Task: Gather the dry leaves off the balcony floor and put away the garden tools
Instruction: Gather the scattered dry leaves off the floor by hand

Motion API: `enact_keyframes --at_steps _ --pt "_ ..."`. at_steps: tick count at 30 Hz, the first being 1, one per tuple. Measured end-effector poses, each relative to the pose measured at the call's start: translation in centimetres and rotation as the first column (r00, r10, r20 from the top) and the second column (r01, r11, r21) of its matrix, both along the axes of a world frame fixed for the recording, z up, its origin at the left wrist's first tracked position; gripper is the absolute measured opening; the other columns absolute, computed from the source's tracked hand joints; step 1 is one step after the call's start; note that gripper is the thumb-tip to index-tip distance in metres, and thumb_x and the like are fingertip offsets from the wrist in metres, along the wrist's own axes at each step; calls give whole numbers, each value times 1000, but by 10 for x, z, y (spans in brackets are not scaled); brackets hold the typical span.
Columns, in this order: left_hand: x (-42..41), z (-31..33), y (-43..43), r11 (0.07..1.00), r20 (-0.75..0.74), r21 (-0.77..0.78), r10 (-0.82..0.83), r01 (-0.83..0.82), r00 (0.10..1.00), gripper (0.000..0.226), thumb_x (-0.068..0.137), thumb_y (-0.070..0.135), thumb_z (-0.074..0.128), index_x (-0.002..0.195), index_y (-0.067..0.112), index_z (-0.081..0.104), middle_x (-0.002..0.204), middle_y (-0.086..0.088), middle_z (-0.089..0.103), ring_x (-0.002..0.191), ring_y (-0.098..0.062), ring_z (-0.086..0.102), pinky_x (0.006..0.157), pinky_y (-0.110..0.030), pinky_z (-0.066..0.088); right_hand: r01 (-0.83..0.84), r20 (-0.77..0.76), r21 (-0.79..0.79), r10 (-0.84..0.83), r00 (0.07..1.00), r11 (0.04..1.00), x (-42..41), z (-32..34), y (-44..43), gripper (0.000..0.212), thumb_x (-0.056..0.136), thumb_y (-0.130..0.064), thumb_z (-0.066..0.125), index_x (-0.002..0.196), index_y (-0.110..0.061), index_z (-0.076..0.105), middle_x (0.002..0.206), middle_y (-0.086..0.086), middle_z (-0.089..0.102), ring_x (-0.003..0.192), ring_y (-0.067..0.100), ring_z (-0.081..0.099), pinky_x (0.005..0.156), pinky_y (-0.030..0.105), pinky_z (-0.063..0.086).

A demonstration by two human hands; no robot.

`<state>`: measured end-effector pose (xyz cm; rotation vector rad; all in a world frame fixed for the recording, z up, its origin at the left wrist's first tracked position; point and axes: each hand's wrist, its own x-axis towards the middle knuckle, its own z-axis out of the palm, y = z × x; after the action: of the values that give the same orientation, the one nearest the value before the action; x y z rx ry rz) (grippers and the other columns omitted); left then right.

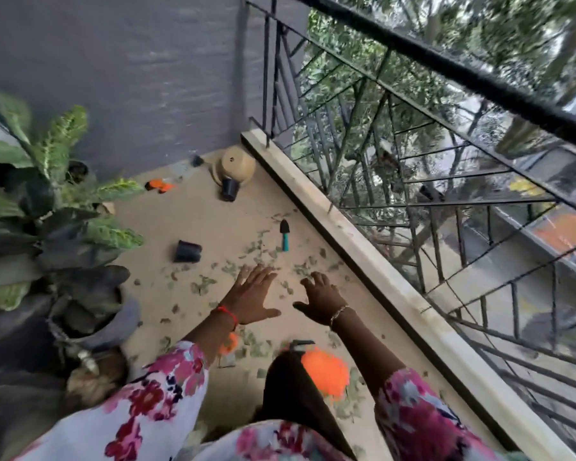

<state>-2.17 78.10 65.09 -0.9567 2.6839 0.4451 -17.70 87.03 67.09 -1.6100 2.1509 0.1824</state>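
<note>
Two hands reach out ahead of you, low over the balcony floor (197, 221). Your left hand (251, 296) is flat and open, fingers straight and close together, thumb out to the side. Your right hand (320, 296) is open too, fingers spread with the tips bent down toward the floor. Neither hand grips anything.

Dry leaves (256, 257) lie scattered across the floor. They are thickest just beyond your fingertips and run back under your arms toward your body. A small trowel (284, 239) with a teal handle lies among them, past your hands and near the pale ledge (363, 254) under the railing (413, 161). Another tool with orange on it (158, 185) lies farther off, near the grey wall (130, 78).

One black pot (187, 251) lies on its side to the left of the leaves. A second black pot (230, 189) rests against an overturned tan pot (236, 164) in the far corner. A big leafy plant (47, 194) stands on your left. Close to your body a bright orange object (325, 371) shows, too blurred to identify.
</note>
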Motion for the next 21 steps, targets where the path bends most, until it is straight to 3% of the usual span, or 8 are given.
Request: enact_keyframes --at_steps 11,21 --pt "-16 -22 -120 991 -2 37 131 -130 991 87 89 57 48 151 14 6 160 -1 0 146 -16 -9 117 -43 -11 -120 -31 32 121 992 992 -45 -27 -137 61 92 -42 50 139 -8 32 149 17 20 138 31 18 107 46 30" --pt "-71 -49 -268 982 64 115 146 -153 987 85 89 56 49 151 13 10 160 -1 4 146 -15 -8 117 -43 -7 -138 66 138 130 989 981 -94 -63 -298 58 93 -41 48 138 -8 33 146 16 24 137 32 21 105 46 30"
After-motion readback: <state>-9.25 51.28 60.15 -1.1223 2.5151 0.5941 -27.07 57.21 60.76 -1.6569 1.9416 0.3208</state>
